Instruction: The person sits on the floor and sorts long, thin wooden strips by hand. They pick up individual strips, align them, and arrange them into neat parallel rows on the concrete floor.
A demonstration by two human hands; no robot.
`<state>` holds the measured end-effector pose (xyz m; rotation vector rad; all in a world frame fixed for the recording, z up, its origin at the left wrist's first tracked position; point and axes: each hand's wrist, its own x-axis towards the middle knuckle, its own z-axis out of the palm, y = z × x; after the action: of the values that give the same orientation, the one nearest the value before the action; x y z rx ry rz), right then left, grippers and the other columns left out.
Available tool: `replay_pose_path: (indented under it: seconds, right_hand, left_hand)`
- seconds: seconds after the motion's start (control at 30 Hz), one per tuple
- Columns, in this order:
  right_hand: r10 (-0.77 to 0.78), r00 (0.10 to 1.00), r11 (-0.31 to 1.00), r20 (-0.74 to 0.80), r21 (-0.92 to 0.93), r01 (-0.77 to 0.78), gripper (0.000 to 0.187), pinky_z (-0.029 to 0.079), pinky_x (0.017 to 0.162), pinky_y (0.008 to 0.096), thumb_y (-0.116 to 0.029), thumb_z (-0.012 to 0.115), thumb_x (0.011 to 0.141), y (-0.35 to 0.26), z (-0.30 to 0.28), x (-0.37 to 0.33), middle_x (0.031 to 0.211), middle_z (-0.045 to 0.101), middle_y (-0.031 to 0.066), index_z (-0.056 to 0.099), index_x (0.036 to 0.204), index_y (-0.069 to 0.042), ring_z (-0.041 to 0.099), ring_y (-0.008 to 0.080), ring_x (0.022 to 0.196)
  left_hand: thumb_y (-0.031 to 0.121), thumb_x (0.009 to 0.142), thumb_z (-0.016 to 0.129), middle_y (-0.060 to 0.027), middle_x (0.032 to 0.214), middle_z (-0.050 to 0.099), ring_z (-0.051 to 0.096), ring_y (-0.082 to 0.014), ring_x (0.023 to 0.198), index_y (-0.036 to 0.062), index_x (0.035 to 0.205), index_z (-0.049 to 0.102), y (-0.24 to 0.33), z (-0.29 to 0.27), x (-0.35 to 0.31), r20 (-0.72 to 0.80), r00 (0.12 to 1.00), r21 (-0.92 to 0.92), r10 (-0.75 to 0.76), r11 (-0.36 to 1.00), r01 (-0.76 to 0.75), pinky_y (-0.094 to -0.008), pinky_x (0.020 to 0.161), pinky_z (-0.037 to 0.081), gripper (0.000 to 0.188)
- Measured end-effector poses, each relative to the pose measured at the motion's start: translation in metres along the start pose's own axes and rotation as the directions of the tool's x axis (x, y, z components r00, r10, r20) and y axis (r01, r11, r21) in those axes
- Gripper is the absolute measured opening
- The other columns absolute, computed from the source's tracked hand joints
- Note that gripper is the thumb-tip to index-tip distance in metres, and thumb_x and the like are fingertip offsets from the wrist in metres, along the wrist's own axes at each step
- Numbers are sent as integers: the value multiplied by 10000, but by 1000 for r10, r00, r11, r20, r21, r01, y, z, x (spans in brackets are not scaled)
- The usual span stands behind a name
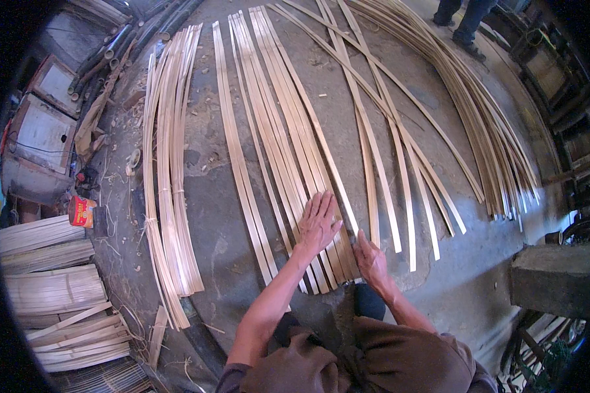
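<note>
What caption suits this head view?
Left hand flat on bamboo strips spread over the floor, right hand beside it.

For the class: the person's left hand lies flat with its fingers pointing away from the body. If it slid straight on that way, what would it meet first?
Only more of the same: the left hand already rests on the laid-out bamboo strips, and its fingers point along them. The way up the strips looks free of other things as far as the picture shows.

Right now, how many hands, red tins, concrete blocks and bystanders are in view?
Hands: 2 (left hand, right hand)
Red tin: 1
Concrete block: 1
Bystander, legs only: 1
Total: 5
</note>
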<state>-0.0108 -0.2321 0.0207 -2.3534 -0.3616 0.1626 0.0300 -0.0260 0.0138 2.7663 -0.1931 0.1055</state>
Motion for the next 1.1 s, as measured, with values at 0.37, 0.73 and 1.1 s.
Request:
replay_pose_path:
  seconds: [0.37, 0.73, 1.1]
  right_hand:
    - [63, 996, 978, 58, 195, -73, 452, 479, 618, 332, -193, 560, 975, -11, -11, 6, 692, 503, 230, 472, 1398, -57, 520, 150, 658]
    - [133, 990, 971, -38, 204, -122, 480, 357, 469, 335, -165, 594, 948, -24, -13, 2, 572, 407, 149, 481, 1407, -86, 384, 131, 495]
    - [92, 996, 964, -1, 252, -89, 477, 392, 474, 328, -133, 580, 951, -49, 21, 3, 571, 428, 135, 487, 1418, -175, 432, 140, 507]
  left_hand:
    - [374, 867, 622, -129, 1558, 280, 204, -320, 1457, 25, 1460, 363, 1, 5, 0, -29, 1000, -24, -9, 1000, 8, -452, 1199, 134, 736]
    - [354, 900, 596, -140, 1561, 277, 212, -331, 1456, 19, 1454, 373, 1, -6, -1, -31, 998, -101, -46, 994, 43, -459, 1192, 172, 685]
    - [353, 943, 520, -165, 1558, 272, 216, -334, 1455, 15, 1436, 400, -36, -15, -22, -115, 959, -13, -261, 965, 261, -535, 1174, 151, 609]
